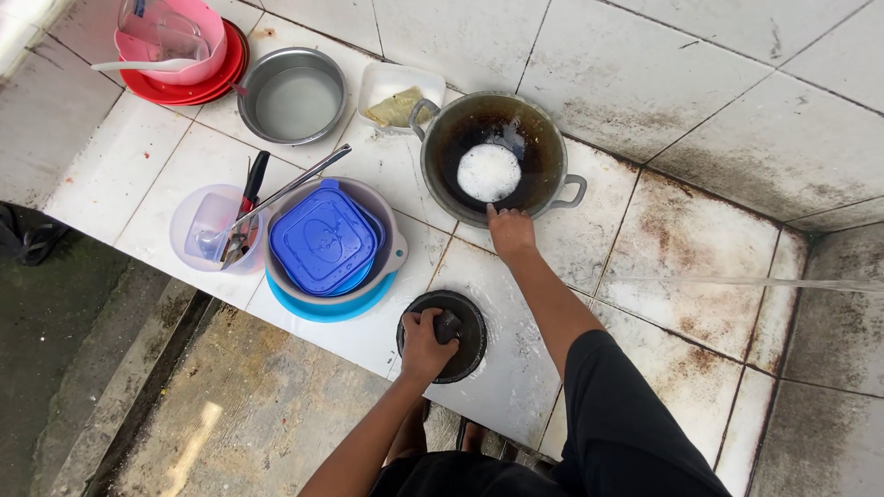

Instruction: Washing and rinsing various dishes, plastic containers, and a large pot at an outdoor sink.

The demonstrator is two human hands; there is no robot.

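Note:
My left hand (424, 342) is closed on a dark scrubbing sponge (448, 324) and presses it onto a small round black dish (465, 354) near the front edge of the white tiled counter (599, 230). My right hand (509, 232) rests on the near rim of a dark wok (543, 147) with two metal handles. White foam (489, 172) lies in the wok's bottom.
Left of the wok stand a grey bowl holding blue plastic lids (324, 237), a clear cup with utensils (216, 230), a steel bowl (293, 95), a white tray (396, 87), and a pink bowl on red plates (184, 55). A thin water stream (737, 281) crosses at right.

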